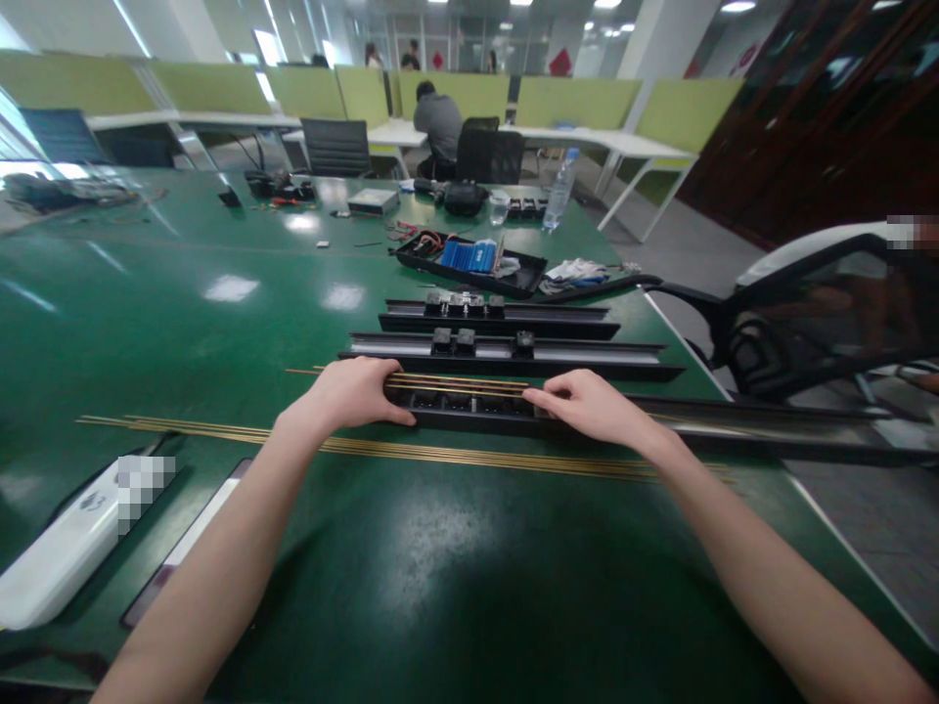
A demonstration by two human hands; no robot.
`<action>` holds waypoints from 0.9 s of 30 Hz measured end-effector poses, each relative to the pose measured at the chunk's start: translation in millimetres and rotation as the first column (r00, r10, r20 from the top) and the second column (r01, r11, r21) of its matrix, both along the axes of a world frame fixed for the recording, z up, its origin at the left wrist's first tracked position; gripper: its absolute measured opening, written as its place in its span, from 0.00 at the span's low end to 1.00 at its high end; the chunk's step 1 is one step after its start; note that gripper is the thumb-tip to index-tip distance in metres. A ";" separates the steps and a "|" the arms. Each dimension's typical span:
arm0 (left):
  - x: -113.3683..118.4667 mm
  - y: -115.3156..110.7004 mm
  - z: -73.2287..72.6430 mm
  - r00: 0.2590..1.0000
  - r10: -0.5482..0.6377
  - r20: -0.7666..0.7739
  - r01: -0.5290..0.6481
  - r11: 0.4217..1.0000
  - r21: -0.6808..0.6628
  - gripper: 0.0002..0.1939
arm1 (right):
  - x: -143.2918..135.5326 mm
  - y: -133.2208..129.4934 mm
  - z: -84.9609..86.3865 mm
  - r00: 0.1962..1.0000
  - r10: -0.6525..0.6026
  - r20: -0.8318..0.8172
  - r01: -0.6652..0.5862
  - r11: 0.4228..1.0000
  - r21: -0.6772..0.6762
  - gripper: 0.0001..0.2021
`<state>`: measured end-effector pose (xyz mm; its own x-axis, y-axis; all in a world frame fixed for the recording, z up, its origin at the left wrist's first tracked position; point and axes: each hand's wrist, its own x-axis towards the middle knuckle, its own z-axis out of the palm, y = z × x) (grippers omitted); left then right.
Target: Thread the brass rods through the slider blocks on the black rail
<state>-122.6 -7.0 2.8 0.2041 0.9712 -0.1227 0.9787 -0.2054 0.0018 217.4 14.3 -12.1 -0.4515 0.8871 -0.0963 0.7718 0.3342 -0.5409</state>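
My left hand spans the left end of a long black channel rail, thumb on its near side and fingers across the far side. Several thin brass-coloured rods lie along the top of this rail and pass by that hand. At their right ends, the thumb and fingers of my right hand are pinched together on the rods. Dark blocks sit inside the channel beneath the rods. On the table just nearer to me lies a loose bundle of long brass-coloured rods, partly covered by my left forearm.
Beyond my hands are two shorter black rails with dark blocks. Farther back are a black tray with a blue part, gloves and a bottle. A white device lies left; a chair stands right.
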 end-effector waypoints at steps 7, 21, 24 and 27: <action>-0.1 0.3 -0.6 1.000 0.005 -0.014 -0.005 1.000 -0.013 0.37 | 9.0 2.8 9.6 0.998 0.015 0.062 -0.011 0.998 -0.056 0.32; 0.7 0.1 1.8 1.000 0.016 0.002 -0.016 0.999 -0.030 0.37 | 29.9 5.1 23.6 0.988 0.029 0.151 0.001 0.981 -0.196 0.37; 1.1 -0.2 2.0 1.000 0.013 -0.003 -0.013 1.000 -0.026 0.37 | 33.4 6.0 24.0 0.987 0.033 0.159 0.001 0.979 -0.205 0.36; 1.3 -0.5 2.1 1.000 0.011 -0.011 -0.011 1.000 -0.025 0.37 | 37.1 7.1 23.9 0.987 0.041 0.158 -0.008 0.979 -0.205 0.35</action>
<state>-121.2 -7.5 4.9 0.1916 0.9701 -0.1492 0.9809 -0.1944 -0.0042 254.5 21.4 11.8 -0.4369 0.8302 -0.3462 0.8469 0.2500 -0.4692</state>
